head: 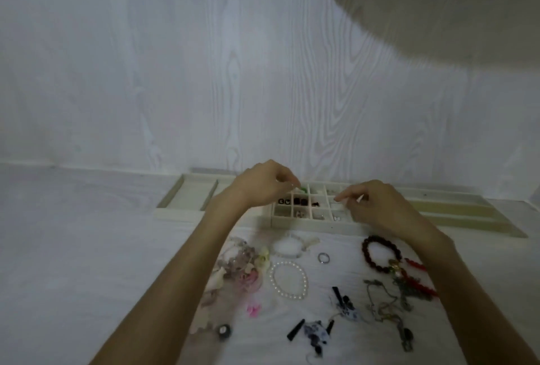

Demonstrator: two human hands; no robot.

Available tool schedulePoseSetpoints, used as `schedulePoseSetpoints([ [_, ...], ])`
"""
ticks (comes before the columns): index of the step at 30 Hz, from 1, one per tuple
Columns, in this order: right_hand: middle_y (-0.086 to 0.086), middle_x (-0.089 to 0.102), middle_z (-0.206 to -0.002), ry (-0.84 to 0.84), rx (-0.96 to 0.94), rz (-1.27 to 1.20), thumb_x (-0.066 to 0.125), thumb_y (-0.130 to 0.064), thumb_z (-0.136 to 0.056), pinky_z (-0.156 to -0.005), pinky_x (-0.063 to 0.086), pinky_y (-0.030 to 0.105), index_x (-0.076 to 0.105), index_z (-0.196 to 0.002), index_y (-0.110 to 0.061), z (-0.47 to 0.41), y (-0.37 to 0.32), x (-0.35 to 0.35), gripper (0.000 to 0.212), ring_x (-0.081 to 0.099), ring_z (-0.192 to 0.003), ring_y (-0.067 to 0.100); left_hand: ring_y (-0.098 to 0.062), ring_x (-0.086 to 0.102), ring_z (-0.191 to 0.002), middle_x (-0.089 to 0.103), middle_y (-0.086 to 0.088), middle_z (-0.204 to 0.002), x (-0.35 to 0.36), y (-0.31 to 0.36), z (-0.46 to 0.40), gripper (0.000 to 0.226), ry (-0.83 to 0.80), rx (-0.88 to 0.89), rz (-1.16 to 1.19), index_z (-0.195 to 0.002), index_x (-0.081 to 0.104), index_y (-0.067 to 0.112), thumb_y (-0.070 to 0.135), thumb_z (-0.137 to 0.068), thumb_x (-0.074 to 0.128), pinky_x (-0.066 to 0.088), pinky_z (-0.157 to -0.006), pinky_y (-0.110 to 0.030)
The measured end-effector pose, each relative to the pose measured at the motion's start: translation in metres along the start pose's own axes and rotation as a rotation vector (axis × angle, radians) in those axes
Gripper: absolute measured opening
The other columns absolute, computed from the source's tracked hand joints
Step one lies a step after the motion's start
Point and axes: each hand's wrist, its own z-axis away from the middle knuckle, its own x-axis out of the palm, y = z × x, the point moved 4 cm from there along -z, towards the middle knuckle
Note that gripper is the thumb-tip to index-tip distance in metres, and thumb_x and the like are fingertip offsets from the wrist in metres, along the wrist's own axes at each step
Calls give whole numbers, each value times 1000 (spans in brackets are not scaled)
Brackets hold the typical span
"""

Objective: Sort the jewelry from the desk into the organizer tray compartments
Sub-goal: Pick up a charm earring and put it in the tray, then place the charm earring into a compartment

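Both hands, left (264, 182) and right (369, 202), are held over the tray (315, 226), fingers pinched, contents indiscernible; unsorted jewelry, the ring (323, 258) included, lies nearer the person, slightly closer to the right hand.

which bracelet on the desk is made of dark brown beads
The dark brown bead bracelet lying on the right; the pearl bracelet and clear bracelet are pale.
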Motion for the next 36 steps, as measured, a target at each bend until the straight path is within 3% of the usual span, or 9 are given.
schedulePoseSetpoints([
  [4, -11, 63, -100, -131, -76, 8, 58, -23, -92, -68, 40, 14, 71, -95, -32, 41, -33, 38, 17, 53, -79, -3, -8, 61, -88, 66, 10, -93, -5, -41, 69, 21, -14, -41, 37, -101, 72, 22, 15, -93, 54, 49, -93, -31],
  [7, -14, 59, -96, -168, -157, 42, 57, -26, -92, -65, 36, 12, 70, -100, -33, 67, -63, 60, 17, 49, -80, -4, -6, 63, -88, 70, 10, -97, -2, -68, 112, 19, -11, -76, 54, -99, 72, 23, 17, -93, 55, 51, -90, -31],
  [11, -13, 63, -104, -224, -277, 144, 60, -32, -89, -78, 40, 23, 67, -110, -34, 100, -111, 92, 22, 52, -100, 7, 0, 63, -82, 70, 12, -93, 5, -96, 157, 15, -12, -135, 86, -91, 73, 22, 17, -91, 59, 50, -85, -24],
  [15, -8, 61, -112, -221, -360, 152, 63, -38, -85, -83, 38, 25, 61, -118, -32, 127, -136, 116, 33, 49, -107, 10, -2, 64, -85, 71, 14, -96, 18, -111, 190, 23, -98, -122, 175, -93, 73, 31, 46, -77, 68, 51, -83, -23],
  [17, -7, 61, -109, -225, -384, 155, 64, -38, -85, -79, 38, 26, 63, -113, -31, 128, -142, 123, 29, 49, -103, 10, -4, 62, -88, 67, 14, -102, 21, -113, 197, 21, -109, -109, 138, -96, 70, 36, 44, -77, 72, 49, -82, -21],
  [24, -13, 58, -84, -284, -293, 81, 65, -30, -85, -65, 38, 21, 71, -94, -26, 126, -133, 138, 12, 50, -76, 4, -6, 57, -78, 65, 13, -91, 24, -125, 199, 12, 23, -119, 117, -87, 71, 40, 32, -78, 74, 47, -76, -27],
  [27, -11, 60, -87, -282, -276, 91, 63, -26, -87, -70, 43, 22, 71, -98, -25, 123, -128, 134, 13, 52, -78, 4, 0, 57, -66, 68, 9, -81, 25, -123, 193, 8, 66, -133, 109, -81, 73, 39, 33, -76, 76, 47, -72, -27],
  [32, -14, 62, -91, -267, -197, 48, 61, -23, -88, -81, 49, 31, 61, -110, -27, 111, -120, 102, 22, 60, -87, 8, 5, 62, -73, 69, 16, -75, 36, -104, 173, 13, 180, -170, 35, -75, 67, 38, 44, -69, 77, 49, -70, -24],
  [36, -5, 67, -96, -262, -115, -36, 56, -20, -92, -87, 49, 36, 55, -103, -24, 103, -110, 71, 12, 62, -93, 13, 4, 60, -77, 66, 18, -77, 45, -88, 157, 14, 213, -157, 3, -73, 62, 42, 47, -71, 75, 41, -62, -20],
])
